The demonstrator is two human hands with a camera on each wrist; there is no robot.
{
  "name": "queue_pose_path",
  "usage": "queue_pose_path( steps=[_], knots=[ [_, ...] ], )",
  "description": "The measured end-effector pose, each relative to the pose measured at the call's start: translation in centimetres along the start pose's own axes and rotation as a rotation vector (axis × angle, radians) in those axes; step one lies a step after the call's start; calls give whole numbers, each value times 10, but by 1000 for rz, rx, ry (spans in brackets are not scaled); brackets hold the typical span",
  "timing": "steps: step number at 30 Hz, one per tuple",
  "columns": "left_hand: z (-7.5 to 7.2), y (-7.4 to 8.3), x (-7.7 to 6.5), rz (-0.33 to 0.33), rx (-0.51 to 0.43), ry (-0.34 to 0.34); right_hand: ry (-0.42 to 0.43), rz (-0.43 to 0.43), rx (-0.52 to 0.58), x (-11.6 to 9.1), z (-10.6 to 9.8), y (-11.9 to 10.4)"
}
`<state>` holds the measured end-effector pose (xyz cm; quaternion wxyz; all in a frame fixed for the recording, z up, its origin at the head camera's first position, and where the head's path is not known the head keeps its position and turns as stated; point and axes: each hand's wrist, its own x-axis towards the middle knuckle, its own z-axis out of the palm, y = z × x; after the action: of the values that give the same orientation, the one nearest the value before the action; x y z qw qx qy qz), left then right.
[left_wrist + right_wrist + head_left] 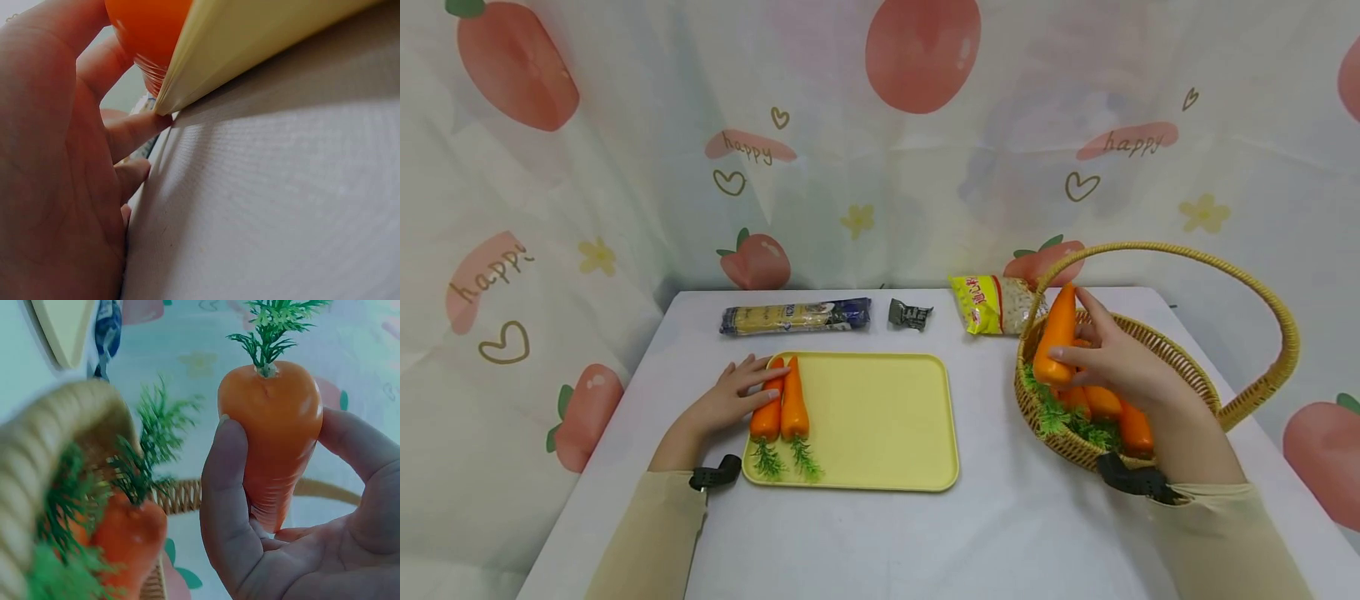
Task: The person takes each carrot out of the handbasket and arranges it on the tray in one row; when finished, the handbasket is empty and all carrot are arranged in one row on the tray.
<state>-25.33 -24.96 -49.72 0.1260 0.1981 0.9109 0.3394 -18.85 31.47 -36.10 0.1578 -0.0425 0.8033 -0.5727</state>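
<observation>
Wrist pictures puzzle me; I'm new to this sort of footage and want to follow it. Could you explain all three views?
There is no machine here: a person works bare-handed. The wide picture comes from a head camera looking forward and down; the other two come from a camera on each wrist. On the white table lies a tray with two carrots. Behind it are a long packet, a small dark packet and a yellow bag. A basket at the right contains more carrots. The left grip touches the tray's left carrot; the right grip holds another carrot at the basket.
</observation>
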Motion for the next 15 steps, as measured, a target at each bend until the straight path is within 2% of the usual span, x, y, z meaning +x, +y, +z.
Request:
queue_pose_path(
  steps=[6,11,15],
  knots=[
    [0,1,-1,-2,2,-2,-38,10,4,5,15,1],
    [0,1,-1,-2,0,-3,-19,14,-39,3,23,-1],
    [0,1,-1,-8,5,-1,-15,-3,-25,1,28,-3]
  ],
)
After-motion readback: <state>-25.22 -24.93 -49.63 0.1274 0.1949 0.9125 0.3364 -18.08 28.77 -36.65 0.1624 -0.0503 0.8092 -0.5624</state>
